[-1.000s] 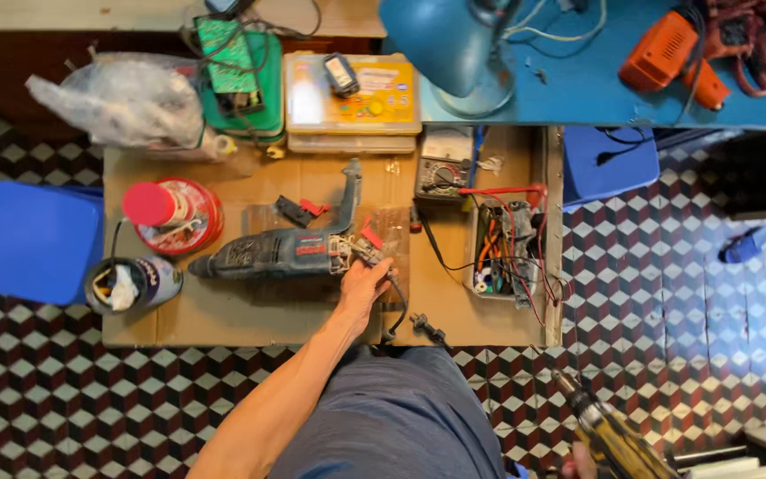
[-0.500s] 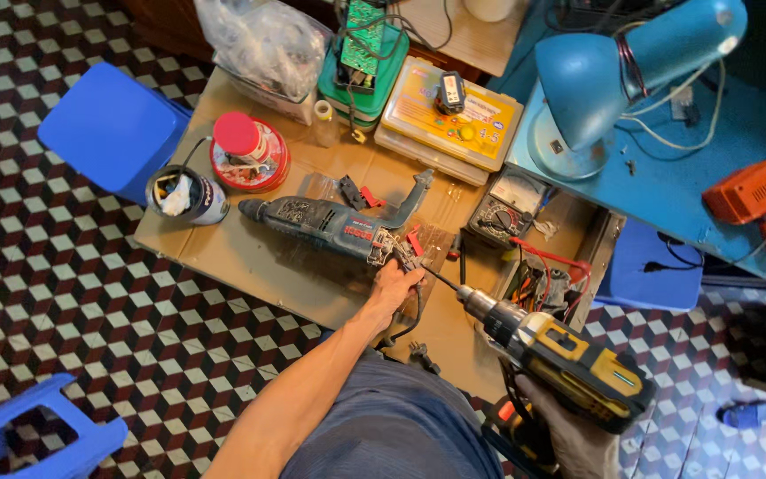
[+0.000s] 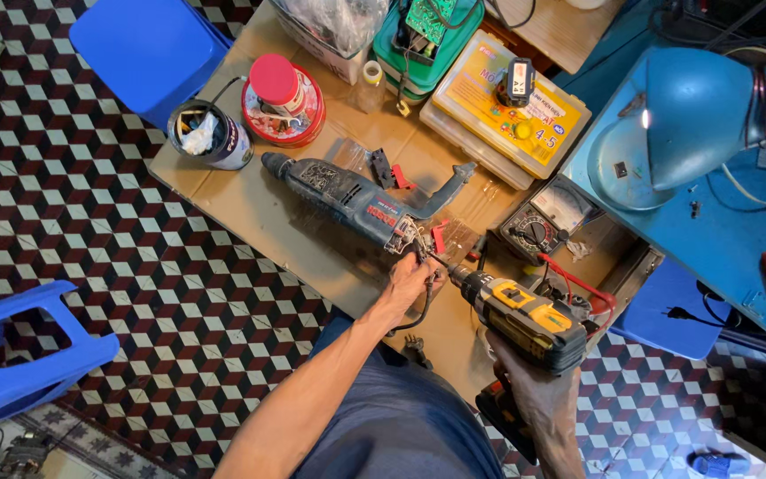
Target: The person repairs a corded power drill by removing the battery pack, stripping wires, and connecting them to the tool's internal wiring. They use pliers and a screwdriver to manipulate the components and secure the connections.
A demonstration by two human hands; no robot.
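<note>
A blue-grey rotary hammer drill lies on its side on the low cardboard-covered table, its rear housing opened near the handle. My left hand rests against that opened rear end, fingers curled by a black cord. My right hand grips the handle of a yellow and black cordless drill driver. Its bit points up-left at the hammer drill's rear, close to my left fingers.
On the table stand a red-lidded round tin, a dark can, a yellow parts box, a green case and a multimeter. A blue lamp stands on the blue bench at right. Blue stools flank the table.
The view swung left and down. My right hand brought the cordless driver up from the lower right to the hammer drill's rear. My left hand stayed on the drill.
</note>
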